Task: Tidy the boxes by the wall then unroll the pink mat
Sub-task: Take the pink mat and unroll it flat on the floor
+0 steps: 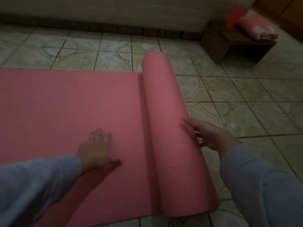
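- Two arms in grey sleeves [32,182] reach in from the near edge, one on each side of the roll.
- The pink mat [68,102] lies partly open on the tiled floor [246,99]. Its flat part spreads out to the left of the roll.
- The roll [165,122] is the part of the mat not opened yet. It runs from near to far and sits on the right end of the flat part.
- The left hand [96,149] lies flat on the open mat, a little to the left of the roll. Its fingers [99,134] are straight and a little spread, pressing down and holding nothing.
- The right hand [211,134] touches the right side of the roll. Its fingers [191,122] are stretched out and close together, lying against the roll and not wrapped around it.
- Farther away, to the right of the roll's far end, a small wooden stool [229,45] stands on the floor.
- A folded pink cloth [257,27] lies on top of the stool.
- Straight beyond the roll, a pale couch [114,12] runs along the far side. It is blurry.
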The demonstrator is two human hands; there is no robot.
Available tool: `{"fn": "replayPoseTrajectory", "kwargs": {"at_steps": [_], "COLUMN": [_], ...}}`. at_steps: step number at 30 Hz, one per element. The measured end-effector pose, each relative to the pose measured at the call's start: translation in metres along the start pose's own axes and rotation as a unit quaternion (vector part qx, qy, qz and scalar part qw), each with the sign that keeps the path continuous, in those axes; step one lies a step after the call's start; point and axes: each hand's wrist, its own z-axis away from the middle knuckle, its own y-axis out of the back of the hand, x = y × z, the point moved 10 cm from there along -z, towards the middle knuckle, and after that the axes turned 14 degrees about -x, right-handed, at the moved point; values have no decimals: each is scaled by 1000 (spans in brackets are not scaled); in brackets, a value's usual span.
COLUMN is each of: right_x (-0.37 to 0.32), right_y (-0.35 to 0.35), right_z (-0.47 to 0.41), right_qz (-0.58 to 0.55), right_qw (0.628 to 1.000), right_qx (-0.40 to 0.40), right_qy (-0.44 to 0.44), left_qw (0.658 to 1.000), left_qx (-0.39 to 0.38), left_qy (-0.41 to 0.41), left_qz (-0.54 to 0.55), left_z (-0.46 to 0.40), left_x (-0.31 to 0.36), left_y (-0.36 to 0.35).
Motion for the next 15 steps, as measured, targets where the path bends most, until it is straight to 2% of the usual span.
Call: {"fn": "replayPoseTrajectory", "kwargs": {"at_steps": [3,9,15], "right_x": [-4,-11,-27], "right_y": [-12,-10,-15], "right_z": [-4,-12,-13], "right_qz": [37,45,30], "right_qw": [999,998,995], "right_qx": [-19,5,-40], "right_qy": [8,33,83], "left_qw": [1000,999,999], "left_qx": [-5,17,36], "left_qy": [5,6,-6], "left_qz": [3,41,34], "left_z": [-3,-10,-11], "left_x": [7,11,8], "left_y": [-3,-6,-8]}}
